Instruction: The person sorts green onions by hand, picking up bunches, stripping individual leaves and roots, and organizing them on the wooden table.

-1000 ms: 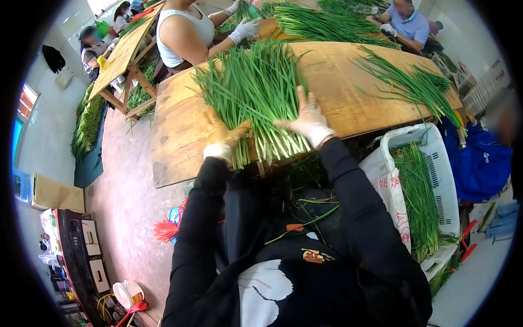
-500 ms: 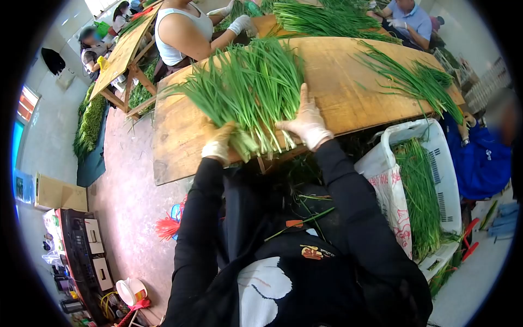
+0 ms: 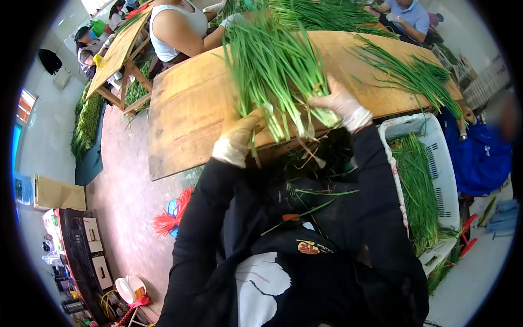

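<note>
Long green garlic chives (image 3: pixel 278 65) lie in a loose spread at the near edge of the wooden table, their pale stem ends toward me and partly over the edge. At the left side of the spread my left hand (image 3: pixel 239 133), in a thin glove, is closed around stems; it is somewhat blurred. My gloved right hand (image 3: pixel 340 106) grips a bundle of stems at the right side, with the thumb across their lower ends. Between the two hands, several stems and some pale loose leaf bits hang down past the edge.
The wooden table (image 3: pixel 188 117) bears another chive pile (image 3: pixel 406 76) at right. A white crate (image 3: pixel 447 180) of chives stands below it. Co-workers sit around, one in a white top (image 3: pixel 177 32) close by at far left. Red strips (image 3: pixel 171 218) lie on the floor.
Both hands and the chives have shifted right and bunched together, leaving the table's left part uncovered. My right hand has gone from a flat, spread pose to gripping stems.
</note>
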Available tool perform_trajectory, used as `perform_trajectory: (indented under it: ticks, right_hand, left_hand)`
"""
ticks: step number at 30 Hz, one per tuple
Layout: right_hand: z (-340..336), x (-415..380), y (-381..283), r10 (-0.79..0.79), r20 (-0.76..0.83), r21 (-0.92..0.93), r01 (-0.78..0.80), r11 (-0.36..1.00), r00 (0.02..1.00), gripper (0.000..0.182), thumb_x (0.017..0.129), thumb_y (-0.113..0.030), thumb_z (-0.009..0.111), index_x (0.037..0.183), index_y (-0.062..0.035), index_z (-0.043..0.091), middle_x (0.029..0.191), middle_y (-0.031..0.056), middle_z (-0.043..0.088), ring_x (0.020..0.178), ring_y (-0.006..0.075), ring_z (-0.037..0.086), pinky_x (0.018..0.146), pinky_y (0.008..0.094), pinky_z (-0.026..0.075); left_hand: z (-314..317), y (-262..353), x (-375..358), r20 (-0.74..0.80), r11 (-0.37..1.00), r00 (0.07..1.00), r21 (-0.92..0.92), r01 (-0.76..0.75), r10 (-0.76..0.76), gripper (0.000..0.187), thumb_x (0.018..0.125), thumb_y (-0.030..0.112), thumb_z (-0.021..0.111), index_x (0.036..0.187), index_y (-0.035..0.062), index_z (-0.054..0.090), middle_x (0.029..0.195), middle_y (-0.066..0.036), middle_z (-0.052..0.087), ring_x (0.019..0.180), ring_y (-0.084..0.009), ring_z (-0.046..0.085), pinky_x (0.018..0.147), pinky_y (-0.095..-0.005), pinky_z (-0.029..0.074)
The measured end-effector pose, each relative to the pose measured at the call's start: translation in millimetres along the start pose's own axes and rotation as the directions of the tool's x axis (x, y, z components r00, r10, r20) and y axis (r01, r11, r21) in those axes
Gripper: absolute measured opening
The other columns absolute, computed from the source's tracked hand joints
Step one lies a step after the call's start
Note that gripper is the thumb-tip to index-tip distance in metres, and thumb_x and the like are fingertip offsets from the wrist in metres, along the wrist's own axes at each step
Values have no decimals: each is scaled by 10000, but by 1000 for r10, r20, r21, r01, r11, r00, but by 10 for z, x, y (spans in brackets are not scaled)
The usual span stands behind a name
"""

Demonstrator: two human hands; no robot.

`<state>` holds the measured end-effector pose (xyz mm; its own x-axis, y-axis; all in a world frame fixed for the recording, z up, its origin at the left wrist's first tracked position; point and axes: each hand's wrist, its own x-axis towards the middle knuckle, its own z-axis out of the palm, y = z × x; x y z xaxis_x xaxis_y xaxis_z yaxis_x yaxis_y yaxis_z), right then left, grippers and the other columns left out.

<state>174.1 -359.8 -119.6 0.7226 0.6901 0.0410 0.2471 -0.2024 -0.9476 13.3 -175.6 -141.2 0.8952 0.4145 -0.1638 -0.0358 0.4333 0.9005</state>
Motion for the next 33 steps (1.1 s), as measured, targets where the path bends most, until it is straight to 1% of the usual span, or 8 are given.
perform_trajectory:
  ticks: [3,6,10,14,20,27,30,33]
  right_hand:
    - [-288,54,110,36,32,-310,-24,950,999,835,618,-284,703,1293,-36,278,1201,178,437,1134,242,406,942,307,311]
    - [-252,42,138,65,-312,-905,-317,284,948,655,724,-358,597,1273,-109,342,1278,207,344,1153,336,380,949,367,334]
    - [390,-162,-30,-449,-78,-726,258,638,890,298,791,-334,534,960,-91,566,992,100,547,891,251,545,767,348,448]
    - [1247,-154,-149,-126,103,-925,141,352,987,319,777,-382,547,854,-72,563,827,85,570,791,226,567,674,334,463]
    - [1136,111,54,79,198,-770,105,630,977,345,843,-426,421,798,-93,495,720,81,566,665,226,563,628,358,452]
    - [678,6,107,-403,-146,-582,251,773,903,358,838,-392,477,780,-40,517,697,136,589,645,305,572,583,355,464]
    - [635,6,202,-227,-91,-316,188,930,970,289,831,-289,536,765,-8,521,708,131,587,672,296,574,588,338,445]
    - [643,-107,61,-96,-45,-14,95,995,994,289,859,-321,495,787,-42,510,649,-12,480,524,66,490,497,196,398]
  left_hand:
    - [-462,-225,-110,-136,964,977,234,-127,162,799,754,-63,542,1345,102,30,1289,-172,283,1069,-212,442,808,-283,443]
    - [-1112,-422,-191,-158,932,938,247,-265,309,794,741,-54,556,1351,119,78,1307,-153,235,988,-197,467,780,-265,442]
    - [-1272,-364,-240,-217,874,917,434,-217,336,577,795,25,514,1277,50,197,1123,-157,427,825,-163,523,661,-254,455]
    - [-1170,-496,5,-101,646,927,744,-170,360,458,780,113,588,1149,7,339,784,-110,564,629,-180,550,563,-284,450]
    - [-980,-600,-55,17,367,942,918,-147,335,623,657,-17,692,1158,25,325,723,-34,518,631,-102,519,572,-218,447]
    - [-926,-554,-118,-65,598,937,785,-165,344,468,725,2,625,1134,5,398,691,-46,562,593,-100,538,543,-210,443]
    - [-831,-419,-124,-194,881,981,466,79,15,367,707,7,624,1042,-18,477,669,-54,560,619,-95,558,515,-224,444]
    - [-771,-392,-154,-76,736,935,639,-222,347,270,813,144,570,1011,-10,467,661,-50,550,540,-77,495,482,-188,400]
